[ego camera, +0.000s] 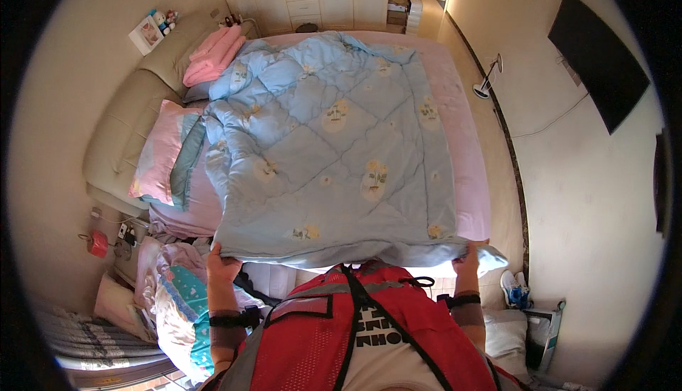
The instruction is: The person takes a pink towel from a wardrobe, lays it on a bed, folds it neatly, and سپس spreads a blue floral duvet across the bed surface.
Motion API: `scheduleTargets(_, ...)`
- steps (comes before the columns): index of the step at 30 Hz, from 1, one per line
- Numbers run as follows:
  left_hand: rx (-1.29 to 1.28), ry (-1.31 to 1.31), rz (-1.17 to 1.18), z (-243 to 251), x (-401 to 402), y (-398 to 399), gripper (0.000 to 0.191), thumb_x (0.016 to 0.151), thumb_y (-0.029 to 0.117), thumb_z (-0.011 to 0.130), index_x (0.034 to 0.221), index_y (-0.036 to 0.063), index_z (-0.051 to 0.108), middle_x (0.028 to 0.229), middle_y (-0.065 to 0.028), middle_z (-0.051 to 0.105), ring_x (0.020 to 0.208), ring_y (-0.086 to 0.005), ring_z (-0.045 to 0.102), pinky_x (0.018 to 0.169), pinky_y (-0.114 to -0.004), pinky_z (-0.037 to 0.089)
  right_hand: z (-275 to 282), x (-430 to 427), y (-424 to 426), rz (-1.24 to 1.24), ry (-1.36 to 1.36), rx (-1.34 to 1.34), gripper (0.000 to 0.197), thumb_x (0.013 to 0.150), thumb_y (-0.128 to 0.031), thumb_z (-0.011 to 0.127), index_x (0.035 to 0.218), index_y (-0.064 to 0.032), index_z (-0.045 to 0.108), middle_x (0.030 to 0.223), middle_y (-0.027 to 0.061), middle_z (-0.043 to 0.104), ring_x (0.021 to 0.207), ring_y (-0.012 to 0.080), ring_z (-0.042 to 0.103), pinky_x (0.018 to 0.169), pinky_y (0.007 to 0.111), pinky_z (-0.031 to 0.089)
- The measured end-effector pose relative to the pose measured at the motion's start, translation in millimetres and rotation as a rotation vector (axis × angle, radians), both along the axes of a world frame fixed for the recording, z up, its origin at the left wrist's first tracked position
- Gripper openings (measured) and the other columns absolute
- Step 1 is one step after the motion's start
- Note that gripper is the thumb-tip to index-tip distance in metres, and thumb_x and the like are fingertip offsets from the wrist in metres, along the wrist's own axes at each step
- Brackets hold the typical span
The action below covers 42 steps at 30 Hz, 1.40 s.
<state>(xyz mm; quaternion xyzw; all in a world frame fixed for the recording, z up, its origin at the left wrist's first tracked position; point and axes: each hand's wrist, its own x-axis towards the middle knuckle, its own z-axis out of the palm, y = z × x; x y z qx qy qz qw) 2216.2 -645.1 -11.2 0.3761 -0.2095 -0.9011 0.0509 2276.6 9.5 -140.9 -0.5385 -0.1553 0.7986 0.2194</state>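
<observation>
A light blue quilted comforter [319,146] with yellow flower prints spreads over most of the bed. My left hand [222,265] grips its near edge at the corner on the headboard side. Toward the foot end, my right hand [468,258] grips the same edge, and a loose corner hangs out beyond it. Between my hands the edge is drawn up close to my body and sags slightly. Rumpled folds bunch along the comforter's headboard side, while the foot side lies flatter. Beneath it, a pink bed sheet [469,178] shows along the foot end.
Pillows [160,151] and a folded pink quilt [216,55] lie by the padded headboard [130,130]. Bedding [181,295] is heaped at my left. A small fan [482,90] stands on the floor beyond the foot; shoes [514,288] sit at my right. A television [597,60] hangs on the wall.
</observation>
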Motion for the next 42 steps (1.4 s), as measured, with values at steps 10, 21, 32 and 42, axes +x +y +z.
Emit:
scheduleTargets(10,0.156,-0.067,0.051,-34,71,-65,0.031,0.092,0.015,0.034,0.115,0.0028,0.050,0.117,-0.0129,0.055,0.110,-0.0291,0.052,0.094,-0.047,0.041,-14,57,42,-0.081,0.286,0.065,0.033,0.085,-0.025,0.052,0.109,-0.0038,0.056,0.109,0.0111,0.059,0.104,0.0291,0.054,0.095,0.046,0.042)
scheduleTargets(21,0.166,0.122,-0.205,-34,68,-39,0.038,0.071,0.006,0.041,0.106,0.0029,0.055,0.112,-0.0109,0.059,0.108,-0.0284,0.054,0.096,-0.045,0.041,-3,95,107,0.087,0.216,0.177,0.016,0.076,-0.014,0.052,0.087,-0.0042,0.057,0.098,0.0126,0.060,0.094,0.0259,0.058,0.085,0.039,0.048)
scheduleTargets(32,0.219,0.282,-0.193,7,104,-36,0.052,0.090,0.046,0.038,0.121,0.0058,0.050,0.120,-0.0119,0.054,0.113,-0.0297,0.048,0.098,-0.049,0.035,210,160,9,0.020,0.654,0.237,0.046,0.078,-0.013,0.039,0.121,0.0004,0.047,0.125,0.0180,0.049,0.119,0.0332,0.043,0.104,0.048,0.030)
scheduleTargets(42,-0.254,0.781,-0.069,93,128,-71,0.053,0.089,0.045,0.044,0.122,0.0042,0.048,0.121,-0.0110,0.054,0.112,-0.0269,0.049,0.097,-0.040,0.036,257,209,1,0.025,0.685,0.564,0.049,0.072,-0.014,0.041,0.116,0.0037,0.048,0.120,0.0191,0.051,0.113,0.0335,0.047,0.100,0.046,0.035)
